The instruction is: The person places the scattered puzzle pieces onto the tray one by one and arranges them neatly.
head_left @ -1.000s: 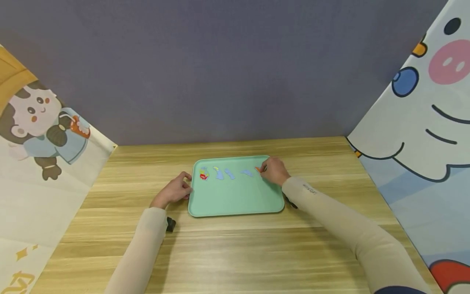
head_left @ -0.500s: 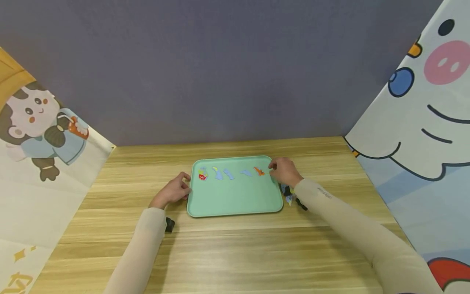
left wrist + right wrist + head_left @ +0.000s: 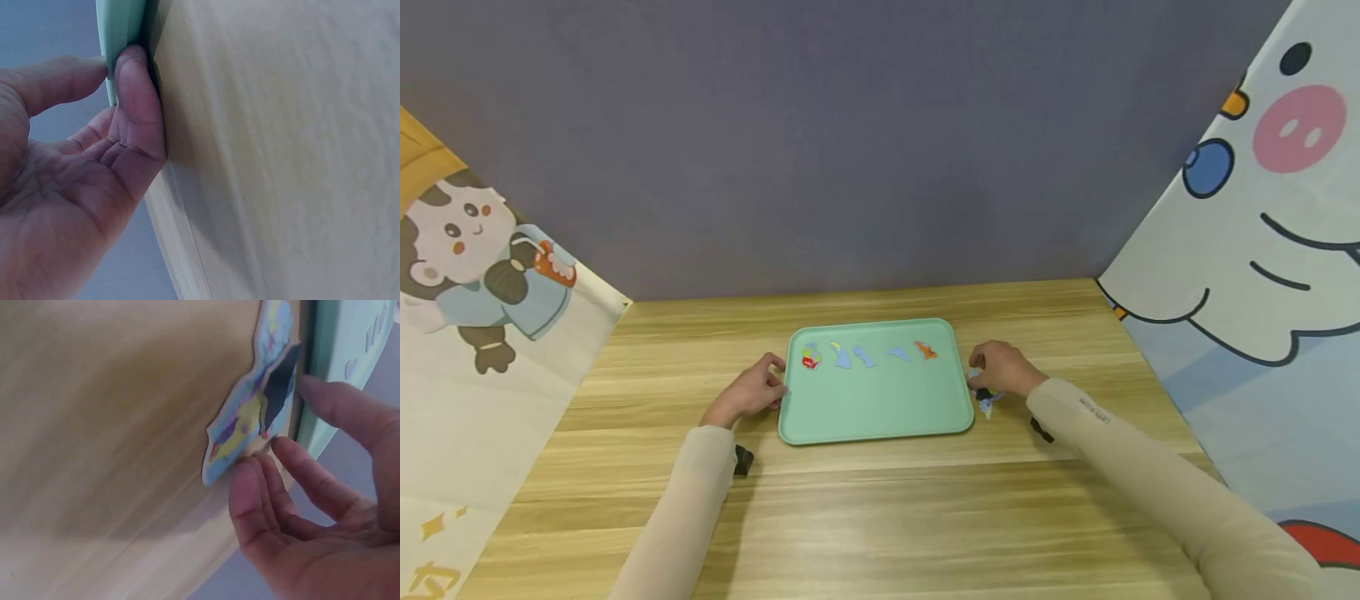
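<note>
Head view shows the left hand (image 3: 748,394) left of centre, at the left rim of a pale green tray (image 3: 880,408), where it was a second ago; the left wrist view shows it pinching that rim, thumb tip on one face and a bent finger between tray and table (image 3: 880,517).

The right hand (image 3: 1006,367) has changed place. A second ago its fingers were at the orange piece (image 3: 927,350) in the tray's upper right; half a second ago they were at the tray's right rim. Now they are lower and further right, over loose pieces (image 3: 987,407) on the table just beside the tray. In the right wrist view thumb and fingers are bent but spread apart, with nothing gripped; the thumb tip is close to a dark piece (image 3: 281,384) that lies tilted across a blue-and-yellow piece (image 3: 240,428). Whether a fingertip touches either, I cannot tell.

The orange piece, partly covered at first, now lies fully visible, rightmost in a row along the tray's upper part. Leftward come two plain blue pieces (image 3: 863,356), a blue piece with a yellow tip (image 3: 841,356) and a red-and-yellow piece (image 3: 811,357).
</note>
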`<state>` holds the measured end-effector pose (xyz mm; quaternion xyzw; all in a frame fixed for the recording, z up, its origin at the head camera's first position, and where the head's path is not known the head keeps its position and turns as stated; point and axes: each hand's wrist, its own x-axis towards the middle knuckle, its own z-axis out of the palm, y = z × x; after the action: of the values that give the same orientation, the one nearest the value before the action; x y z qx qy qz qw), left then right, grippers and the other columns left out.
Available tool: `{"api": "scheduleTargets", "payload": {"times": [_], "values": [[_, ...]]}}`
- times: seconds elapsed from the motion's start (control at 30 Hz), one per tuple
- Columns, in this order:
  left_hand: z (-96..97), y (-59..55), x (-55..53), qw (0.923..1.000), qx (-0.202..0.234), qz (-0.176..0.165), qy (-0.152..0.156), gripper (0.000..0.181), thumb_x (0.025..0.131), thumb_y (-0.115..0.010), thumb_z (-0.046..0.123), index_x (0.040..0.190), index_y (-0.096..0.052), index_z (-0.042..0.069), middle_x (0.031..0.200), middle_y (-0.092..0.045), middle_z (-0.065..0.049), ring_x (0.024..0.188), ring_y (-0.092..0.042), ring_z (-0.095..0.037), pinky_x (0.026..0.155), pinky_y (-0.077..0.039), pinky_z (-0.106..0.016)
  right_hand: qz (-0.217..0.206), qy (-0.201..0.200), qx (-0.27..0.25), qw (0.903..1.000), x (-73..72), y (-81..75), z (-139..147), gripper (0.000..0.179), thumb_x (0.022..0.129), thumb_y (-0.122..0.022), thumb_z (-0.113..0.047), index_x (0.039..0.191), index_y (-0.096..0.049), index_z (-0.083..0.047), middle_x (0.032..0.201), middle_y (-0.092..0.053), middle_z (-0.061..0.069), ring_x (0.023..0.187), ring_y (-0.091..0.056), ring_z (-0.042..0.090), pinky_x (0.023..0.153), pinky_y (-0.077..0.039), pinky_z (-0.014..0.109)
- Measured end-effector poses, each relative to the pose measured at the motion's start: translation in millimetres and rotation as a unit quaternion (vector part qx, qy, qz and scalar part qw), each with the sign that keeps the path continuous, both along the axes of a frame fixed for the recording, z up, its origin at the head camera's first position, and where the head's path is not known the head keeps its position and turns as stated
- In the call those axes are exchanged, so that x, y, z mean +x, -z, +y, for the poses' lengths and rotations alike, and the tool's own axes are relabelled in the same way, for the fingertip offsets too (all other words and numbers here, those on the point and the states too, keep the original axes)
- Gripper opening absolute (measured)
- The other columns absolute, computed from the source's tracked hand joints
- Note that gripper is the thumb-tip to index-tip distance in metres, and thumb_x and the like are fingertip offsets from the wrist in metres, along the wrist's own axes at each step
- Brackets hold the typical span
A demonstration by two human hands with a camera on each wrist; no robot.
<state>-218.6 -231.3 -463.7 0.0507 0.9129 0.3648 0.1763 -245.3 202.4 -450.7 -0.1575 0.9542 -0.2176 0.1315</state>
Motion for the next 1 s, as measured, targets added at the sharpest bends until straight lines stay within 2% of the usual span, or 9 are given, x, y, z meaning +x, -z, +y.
{"api": "scheduleTargets", "payload": {"times": [0.43,0.73,1.0], "values": [[-2.3,2.9,-1.3,1.0,0.005,0.0,0.008,0.04,0.092,-0.056,0.004,0.125,-0.036,-0.002,0.089,-0.061,-0.017,0.067,-0.062,-0.021,0.062,-0.051,-0.033,-0.008,0.05,0.02,0.9985,8.7,1.5,-7,0.034,0.076,-0.077,-0.019,0.098,-0.062,0.002,0.095,-0.06,0.013,0.083,-0.054,0.027,0.071,-0.048,0.038],[-3.2,3.1,-0.9,0.9999,0.009,0.0,0.006,0.04,0.092,-0.056,0.004,0.126,-0.036,-0.001,0.09,-0.061,-0.017,0.068,-0.062,-0.02,0.063,-0.052,-0.033,0.016,0.09,-0.005,0.9958,6.2,4.0,-4,0.033,0.074,-0.077,-0.021,0.093,-0.058,-0.001,0.087,-0.058,0.011,0.076,-0.054,0.026,0.065,-0.048,0.036],[-4.0,4.7,-1.8,1.0,0.005,0.001,0.006,0.041,0.091,-0.057,0.004,0.126,-0.036,-0.001,0.089,-0.062,-0.016,0.067,-0.062,-0.02,0.062,-0.051,-0.033,0.049,0.085,-0.066,0.993,4.9,-10.5,-1,0.022,0.077,-0.069,-0.011,0.095,-0.06,-0.003,0.089,-0.057,0.01,0.078,-0.053,0.024,0.068,-0.046,0.038]]}}
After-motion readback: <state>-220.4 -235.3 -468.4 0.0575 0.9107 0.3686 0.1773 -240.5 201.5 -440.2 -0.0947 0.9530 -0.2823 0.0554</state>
